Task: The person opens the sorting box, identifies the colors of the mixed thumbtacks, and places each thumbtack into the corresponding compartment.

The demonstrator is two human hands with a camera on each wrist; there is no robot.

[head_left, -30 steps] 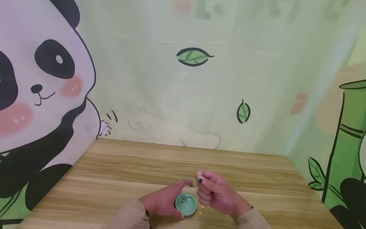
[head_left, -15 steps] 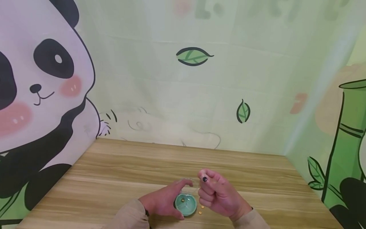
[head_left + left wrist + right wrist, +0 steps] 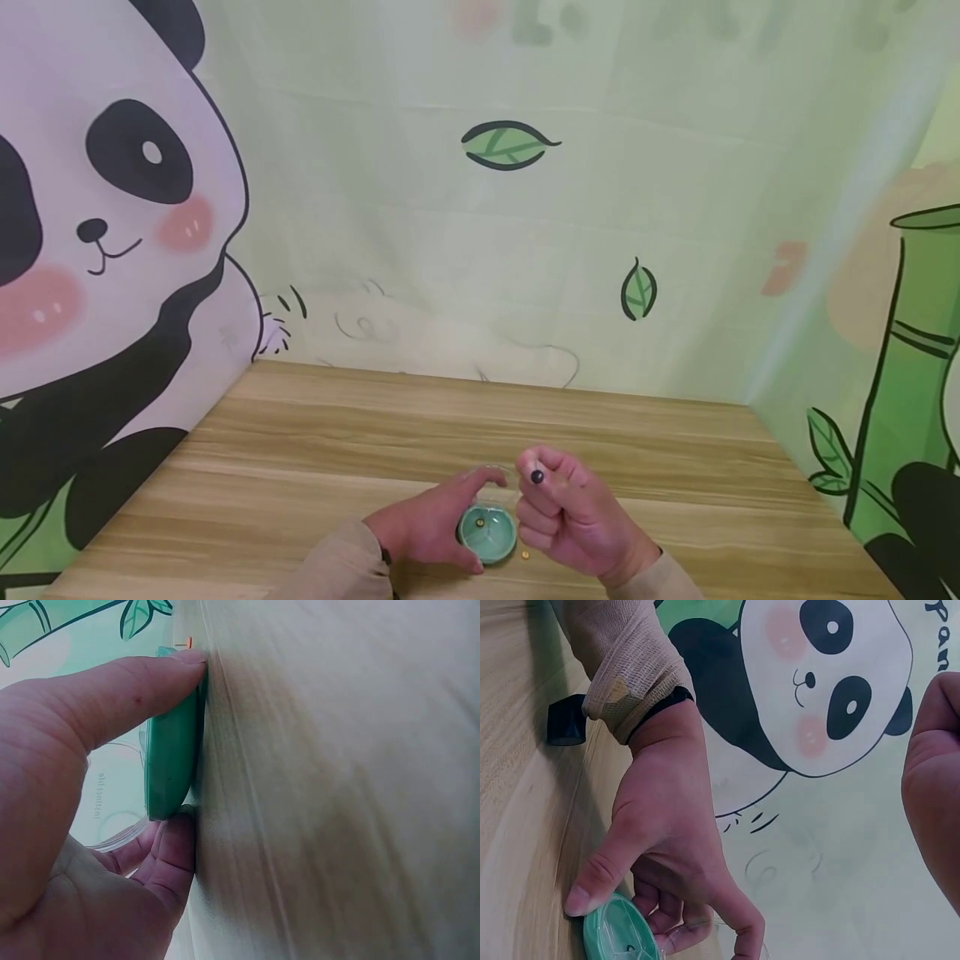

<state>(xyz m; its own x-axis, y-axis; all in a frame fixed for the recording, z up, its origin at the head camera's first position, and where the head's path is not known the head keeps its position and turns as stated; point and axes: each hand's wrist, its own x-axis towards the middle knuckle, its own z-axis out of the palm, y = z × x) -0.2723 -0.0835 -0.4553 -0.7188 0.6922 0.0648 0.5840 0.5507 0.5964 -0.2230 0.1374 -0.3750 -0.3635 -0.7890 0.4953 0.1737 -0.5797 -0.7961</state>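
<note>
A small round green case [image 3: 498,546] stands on the table, its clear lid [image 3: 495,497] raised at the back. My left hand [image 3: 423,521] grips it from the left, thumb at the near side and fingers round the far side. One tiny gold piece [image 3: 480,523] lies inside. My right hand [image 3: 577,517] is raised beside the case, pinching a small dark round bead [image 3: 537,477] between thumb and forefinger. Another gold piece [image 3: 525,555] sits on the table between case and right hand. The left wrist view shows the case's green side [image 3: 169,765] close up.
The wooden table [image 3: 360,417] runs back to a cloth backdrop [image 3: 420,250] printed with pandas and leaves. A black block-like object [image 3: 566,720] stands on the table by the left sleeve in the right wrist view.
My right hand shifted slightly right, then slightly back left, still pinching the bead. One of two gold pieces on the table is now hidden from view. My left hand and the case stay put.
</note>
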